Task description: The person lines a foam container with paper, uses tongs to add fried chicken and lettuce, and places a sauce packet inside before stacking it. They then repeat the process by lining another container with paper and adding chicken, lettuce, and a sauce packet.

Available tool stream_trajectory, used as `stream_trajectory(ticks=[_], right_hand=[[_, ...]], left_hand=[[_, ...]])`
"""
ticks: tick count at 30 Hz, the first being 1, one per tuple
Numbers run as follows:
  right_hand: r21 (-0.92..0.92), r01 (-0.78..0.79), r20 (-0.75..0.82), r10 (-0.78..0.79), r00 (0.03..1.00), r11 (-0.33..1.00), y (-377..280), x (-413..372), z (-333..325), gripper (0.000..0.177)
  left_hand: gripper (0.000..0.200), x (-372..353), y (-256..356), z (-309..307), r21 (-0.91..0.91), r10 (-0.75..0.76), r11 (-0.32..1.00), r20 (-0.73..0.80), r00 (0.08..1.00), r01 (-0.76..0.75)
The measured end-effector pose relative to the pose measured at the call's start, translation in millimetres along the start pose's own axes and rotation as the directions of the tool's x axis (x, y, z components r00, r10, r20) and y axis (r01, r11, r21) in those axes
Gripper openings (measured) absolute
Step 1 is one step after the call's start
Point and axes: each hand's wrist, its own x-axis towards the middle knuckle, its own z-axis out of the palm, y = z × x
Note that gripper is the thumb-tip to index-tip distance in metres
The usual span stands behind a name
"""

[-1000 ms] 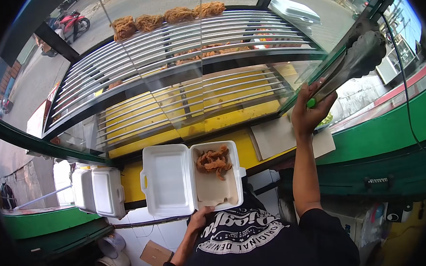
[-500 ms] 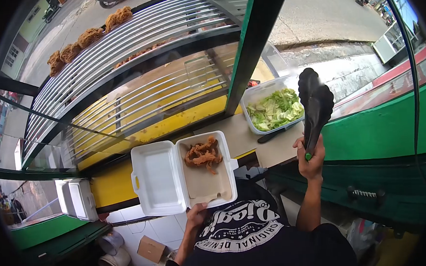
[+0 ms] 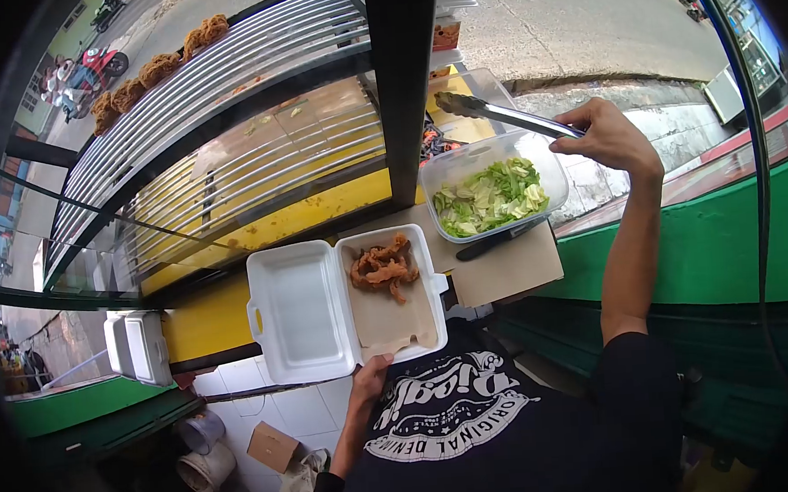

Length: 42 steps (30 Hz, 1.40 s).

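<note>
My left hand (image 3: 371, 379) grips the near edge of an open white foam takeout box (image 3: 298, 328), with the thumb on top. Brown paper (image 3: 394, 323) lines the right half of the box, and crispy fried chicken strips (image 3: 384, 266) lie at its far end. Stretched out over the street side, my right hand (image 3: 611, 138) is closed around the handle end of metal tongs (image 3: 513, 120) with dark tips. They point left, above the back of a clear plastic tub. Chopped lettuce (image 3: 490, 200) fills the tub, beyond the box and to its right.
A dark-handled knife (image 3: 493, 243) lies by the tub on a brown board (image 3: 513, 270). Left of a dark post (image 3: 410, 92) stands a slatted display case (image 3: 254, 164) with fried chicken pieces (image 3: 159, 69) on top. More foam boxes (image 3: 148, 347) sit at the far left.
My right hand has moved up and away, swinging the tongs from upright to pointing left past the lettuce tub. My left hand still holds the foam box, which has shifted slightly in view.
</note>
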Motion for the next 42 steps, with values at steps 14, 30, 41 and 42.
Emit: stream_trajectory(ticks=[14,30,41,42], right_hand=[[-0.685,0.147,0.109,-0.100,0.989,0.713,-43,-25,-1,0.046],[-0.722,0.223,0.108,-0.212,0.971,0.655,-59,-41,12,0.010],[-0.490,0.359,0.217,-0.288,0.933,0.794,-74,-78,-24,0.038],[-0.491,0.364,0.219,-0.292,0.931,0.791,-72,-76,-25,0.038]], left_hand=[[0.020,22,-40,-27,0.331,0.268,0.906,0.036,0.963,-0.265],[0.021,24,18,27,0.036,-0.189,0.982,0.050,0.981,0.187],[0.028,26,15,38,-0.048,-0.104,0.993,-0.005,0.995,0.103],[0.028,25,16,39,-0.052,-0.101,0.994,-0.007,0.995,0.100]])
